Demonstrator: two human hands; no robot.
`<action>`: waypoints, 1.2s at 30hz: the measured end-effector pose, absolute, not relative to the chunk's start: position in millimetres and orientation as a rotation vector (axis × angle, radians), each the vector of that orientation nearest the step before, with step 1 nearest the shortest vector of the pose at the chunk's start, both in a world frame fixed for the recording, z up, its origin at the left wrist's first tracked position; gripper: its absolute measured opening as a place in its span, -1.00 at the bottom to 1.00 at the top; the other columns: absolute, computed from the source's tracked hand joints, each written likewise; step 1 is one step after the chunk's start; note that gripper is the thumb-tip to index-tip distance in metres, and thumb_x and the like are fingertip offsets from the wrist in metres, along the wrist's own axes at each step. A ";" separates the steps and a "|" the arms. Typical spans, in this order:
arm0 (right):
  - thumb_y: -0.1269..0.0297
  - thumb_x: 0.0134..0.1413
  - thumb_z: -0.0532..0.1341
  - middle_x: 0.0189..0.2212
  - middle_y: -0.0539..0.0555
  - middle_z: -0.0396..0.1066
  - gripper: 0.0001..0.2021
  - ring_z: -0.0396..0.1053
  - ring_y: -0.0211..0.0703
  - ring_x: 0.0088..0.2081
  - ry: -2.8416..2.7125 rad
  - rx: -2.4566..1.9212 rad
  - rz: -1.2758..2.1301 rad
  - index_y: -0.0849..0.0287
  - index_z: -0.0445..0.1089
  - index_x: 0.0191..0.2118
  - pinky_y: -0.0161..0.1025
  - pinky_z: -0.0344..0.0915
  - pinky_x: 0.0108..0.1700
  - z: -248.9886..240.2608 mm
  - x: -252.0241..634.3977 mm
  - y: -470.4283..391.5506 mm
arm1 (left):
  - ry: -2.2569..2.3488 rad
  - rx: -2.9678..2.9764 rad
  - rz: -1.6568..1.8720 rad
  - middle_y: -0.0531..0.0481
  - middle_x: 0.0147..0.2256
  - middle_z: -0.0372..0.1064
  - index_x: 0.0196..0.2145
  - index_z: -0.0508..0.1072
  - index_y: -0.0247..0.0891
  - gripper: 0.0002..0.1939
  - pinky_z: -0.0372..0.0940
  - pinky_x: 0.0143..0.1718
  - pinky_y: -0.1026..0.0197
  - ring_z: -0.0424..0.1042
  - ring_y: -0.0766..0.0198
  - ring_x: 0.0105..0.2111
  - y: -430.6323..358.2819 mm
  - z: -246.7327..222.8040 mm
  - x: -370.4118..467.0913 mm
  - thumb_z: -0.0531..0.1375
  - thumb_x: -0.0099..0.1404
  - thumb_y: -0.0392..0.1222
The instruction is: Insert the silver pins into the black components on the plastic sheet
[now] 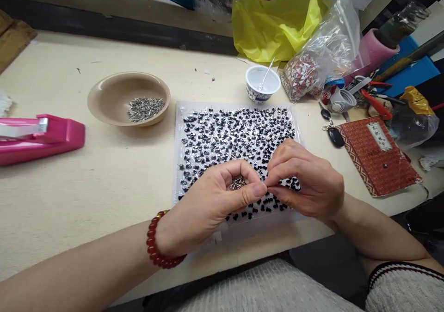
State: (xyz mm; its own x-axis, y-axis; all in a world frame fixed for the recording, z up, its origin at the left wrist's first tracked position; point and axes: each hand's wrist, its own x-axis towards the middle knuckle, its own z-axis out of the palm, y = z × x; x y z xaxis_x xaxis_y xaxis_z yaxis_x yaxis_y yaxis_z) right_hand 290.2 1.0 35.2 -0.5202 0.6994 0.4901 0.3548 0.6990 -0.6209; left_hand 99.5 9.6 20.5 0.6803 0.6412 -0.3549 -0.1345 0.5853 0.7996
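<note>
A person's bare hands meet above a white sheet (178,138) dotted with small black pieces (239,129), near the front edge of a pale bench (114,187); the left hand (206,198), a red bead bracelet (151,240) at its wrist, cups loose metal pins (237,182) in a curled grip, thumb and finger closed together; the right hand (308,180) has its grip pinched shut at the left thumb's tip, anything between the fingers too small to tell. A beige bowl (107,101) of more pins stands toward the back edge, left of the sheet; a pink tape dispenser (60,136) lies by the left edge; a white cup (262,93) sits just behind the sheet, a red notebook (376,157) toward the right edge.
</note>
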 end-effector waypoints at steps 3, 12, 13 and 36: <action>0.47 0.07 0.22 -0.46 0.03 0.37 -0.93 0.34 -0.25 -0.36 -2.123 -0.797 0.604 0.17 0.34 -0.32 -0.19 0.31 -0.25 36.1 291.8 2.5 | 0.678 0.826 0.482 0.15 -0.53 0.15 -0.42 0.37 -0.29 -0.79 -0.02 -0.54 0.39 0.03 0.46 -0.54 8.7 21.5 100.0 0.27 0.23 -0.11; 0.51 0.01 0.17 -0.48 0.01 0.37 -0.89 0.27 -0.19 -0.34 -2.392 -1.298 0.069 0.17 0.30 -0.44 -0.16 0.19 -0.22 9.2 329.4 40.0 | 0.739 0.632 0.598 0.14 -0.54 0.13 -0.17 0.37 -0.27 -0.87 -0.09 -0.59 0.38 -0.07 0.45 -0.59 16.4 26.6 99.2 0.05 0.39 -0.28; 0.51 0.01 0.17 -0.47 0.01 0.37 -0.89 0.27 -0.19 -0.34 -2.414 -1.319 0.059 0.17 0.30 -0.44 -0.16 0.17 -0.22 6.1 330.6 41.7 | 0.735 0.645 0.603 0.15 -0.55 0.15 -0.18 0.35 -0.25 -0.90 -0.10 -0.60 0.38 -0.07 0.45 -0.60 17.1 26.5 99.2 0.06 0.39 -0.26; 0.43 0.10 0.13 -0.44 0.03 0.37 -0.89 0.24 -0.16 -0.31 -2.500 -1.391 -0.041 0.17 0.29 -0.44 -0.16 0.08 -0.25 0.0 322.9 41.1 | 0.693 0.605 0.602 0.16 -0.60 0.08 -0.34 0.33 -0.28 -0.82 -0.16 -0.65 0.38 -0.15 0.47 -0.64 18.2 25.7 97.8 0.04 0.41 -0.19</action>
State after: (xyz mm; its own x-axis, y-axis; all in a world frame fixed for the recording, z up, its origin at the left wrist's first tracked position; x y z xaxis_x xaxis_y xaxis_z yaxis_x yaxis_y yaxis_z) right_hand 322.9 41.1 0.0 -0.4974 0.8290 0.2558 0.8370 0.5361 -0.1098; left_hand 97.8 18.2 25.7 0.6193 0.6776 -0.3966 -0.2987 0.6705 0.6791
